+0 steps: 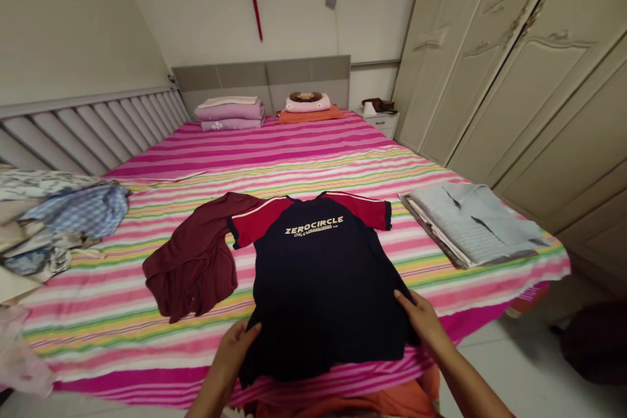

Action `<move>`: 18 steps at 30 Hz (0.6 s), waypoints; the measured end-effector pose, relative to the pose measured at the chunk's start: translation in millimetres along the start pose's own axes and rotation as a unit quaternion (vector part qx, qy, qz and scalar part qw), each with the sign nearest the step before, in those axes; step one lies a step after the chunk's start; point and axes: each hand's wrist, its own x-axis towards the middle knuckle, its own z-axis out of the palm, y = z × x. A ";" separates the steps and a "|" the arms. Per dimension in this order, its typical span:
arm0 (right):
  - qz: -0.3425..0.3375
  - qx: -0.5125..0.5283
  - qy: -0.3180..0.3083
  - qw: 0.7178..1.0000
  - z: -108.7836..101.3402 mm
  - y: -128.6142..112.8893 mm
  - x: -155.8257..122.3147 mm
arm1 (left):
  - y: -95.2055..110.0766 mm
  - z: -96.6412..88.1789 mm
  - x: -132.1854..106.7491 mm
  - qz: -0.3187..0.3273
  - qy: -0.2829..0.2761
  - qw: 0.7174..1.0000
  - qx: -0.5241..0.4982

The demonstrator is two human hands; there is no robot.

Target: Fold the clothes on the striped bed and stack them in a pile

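Hem of navy T-shirt [318, 281]: left hand [234, 347] at 7 o'clock, curled on edge, clamp unclear; right hand [422, 321] at 4 o'clock, flat, fingers apart.

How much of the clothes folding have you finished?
Partway. A folded grey stack lies at the right of the bed. The left hand and right hand rest at the bottom corners of the navy T-shirt, spread flat, not yet folded. The maroon garment beside it and the heap of clothes at far left lie crumpled.
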 end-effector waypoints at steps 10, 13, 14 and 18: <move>-0.021 -0.226 0.009 0.974 -54.4 10.3 17.3 | -37.4 -45.7 13.5 0.090 0.116 0.936 0.319; -0.043 -0.296 0.084 0.951 -55.6 18.5 21.5 | -25.2 -55.2 26.8 0.100 0.140 0.958 0.228; -0.073 -0.302 0.101 0.945 -50.8 17.0 23.8 | -12.3 -53.9 32.7 0.091 0.134 0.973 0.164; -0.196 -0.273 0.049 0.941 -9.3 -3.8 43.8 | 57.4 -27.5 67.7 -0.016 0.093 0.990 -0.107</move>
